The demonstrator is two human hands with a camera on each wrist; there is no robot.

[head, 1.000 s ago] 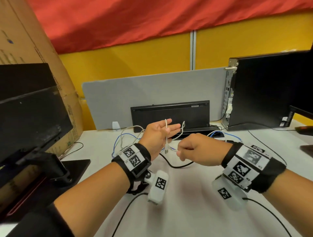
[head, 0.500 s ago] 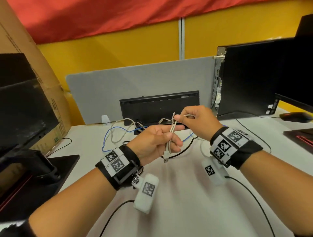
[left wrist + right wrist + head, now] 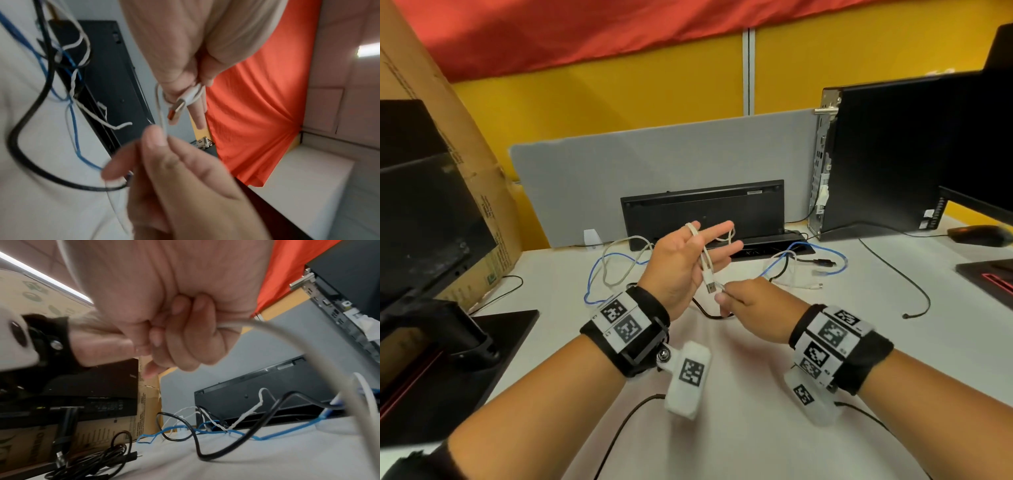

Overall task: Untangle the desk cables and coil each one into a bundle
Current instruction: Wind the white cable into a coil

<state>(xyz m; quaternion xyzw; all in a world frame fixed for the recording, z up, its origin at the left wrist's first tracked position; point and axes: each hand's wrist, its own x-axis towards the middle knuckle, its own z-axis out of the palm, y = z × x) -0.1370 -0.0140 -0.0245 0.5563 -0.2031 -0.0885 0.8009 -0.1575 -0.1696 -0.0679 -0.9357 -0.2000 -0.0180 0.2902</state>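
Observation:
A thin white USB cable (image 3: pixel 704 257) loops over the raised, spread fingers of my left hand (image 3: pixel 683 265) and runs down its palm. Its metal plug (image 3: pixel 710 287) hangs at the heel of the hand. In the left wrist view the thumb presses the plug's white housing (image 3: pixel 190 95) against a finger. My right hand (image 3: pixel 724 297), just below the plug, pinches the same cable in a closed fist; the strand (image 3: pixel 287 345) arcs out of that fist toward the desk. A blue cable (image 3: pixel 825 255), a black cable (image 3: pixel 709 313) and another white cable (image 3: pixel 796 286) lie tangled on the white desk (image 3: pixel 739 394).
A black keyboard (image 3: pixel 702 212) leans on the grey divider behind the tangle. A PC tower (image 3: pixel 887 154) stands at right, with a mouse (image 3: pixel 979 234) beyond it. A monitor stand (image 3: pixel 465 329) and cardboard box (image 3: pixel 448 113) are at left. A coiled black cable bundle (image 3: pixel 92 462) lies by the stand.
My right hand came down from behind the left fingertips to below the left palm, drawing the white cable with it. The left fingers straightened and spread.

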